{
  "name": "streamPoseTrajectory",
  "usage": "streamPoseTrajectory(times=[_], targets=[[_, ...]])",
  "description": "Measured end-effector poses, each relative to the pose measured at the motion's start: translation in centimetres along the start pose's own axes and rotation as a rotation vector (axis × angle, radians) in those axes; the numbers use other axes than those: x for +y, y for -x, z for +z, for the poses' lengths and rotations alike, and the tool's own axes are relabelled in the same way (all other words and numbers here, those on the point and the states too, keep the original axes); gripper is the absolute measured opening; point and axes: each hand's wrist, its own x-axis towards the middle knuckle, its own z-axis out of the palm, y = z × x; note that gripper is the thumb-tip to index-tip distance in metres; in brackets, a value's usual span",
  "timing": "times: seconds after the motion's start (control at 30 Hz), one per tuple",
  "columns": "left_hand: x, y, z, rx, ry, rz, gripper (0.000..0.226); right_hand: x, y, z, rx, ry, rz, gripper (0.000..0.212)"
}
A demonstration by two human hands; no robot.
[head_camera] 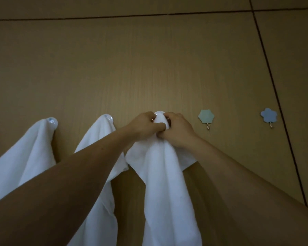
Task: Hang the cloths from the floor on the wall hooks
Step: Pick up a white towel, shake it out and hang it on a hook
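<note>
**Third cloth held at a wall hook, centre of frame**

Both hands meet at the middle of the picture, pressed close together on the bunched top of a white cloth (pixel 165 183). The left hand (pixel 143 124) grips it from the left, with its thumb lying across the fabric. The right hand (pixel 177 132) has its fingers curled round the gathered cloth from the right. The bunch sits right at a round white hook (pixel 158 113), whose top edge shows just above the fingers. Whether the cloth is caught on the hook cannot be told, as the hands cover that spot.

From the hands the cloth hangs straight down, its long axis vertical, and runs out of the bottom edge of the frame. A loose corner sticks out to the lower right, under the right wrist.

To the left, two more white cloths hang the same way. One (pixel 30 148) hangs from a round hook (pixel 52 121) at centre left. The other (pixel 96 132) hangs from a round hook (pixel 109 118) just left of the hands and is partly crossed by the left forearm.

At centre right, two flower-shaped hooks are bare: a green one (pixel 206 116) and, further right, a blue one (pixel 268 115). All are fixed on a tan wood-grain wall (pixel 149 59).
</note>
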Motion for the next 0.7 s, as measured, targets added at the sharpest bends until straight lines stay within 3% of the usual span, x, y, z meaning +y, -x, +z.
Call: streamPoseTrajectory(times=[0.13,0.27,0.37,0.53,0.7], targets=[[-0.8,-0.1,1.1,0.11,-0.107,0.058,0.017,-0.1,0.3,0.9,0.06,0.077,0.044,0.063],[-1.8,0.1,1.6,0.162,-0.066,-0.019,0.011,-0.5,0.6,0.8,0.08,0.16,0.093,0.056],[-2.1,0.4,2.1,0.194,-0.02,-0.044,0.016,-1.1,0.7,0.7,0.065,0.065,0.107,0.034],[-2.4,2.4,3.1,0.09,0.132,-0.063,0.008,-0.7,2.3,0.3,0.053,-0.201,0.2,0.033],[-3.3,4.8,4.7,0.035,0.451,-0.047,0.027,0.2,4.7,0.3,0.023,-0.462,0.28,0.027]])
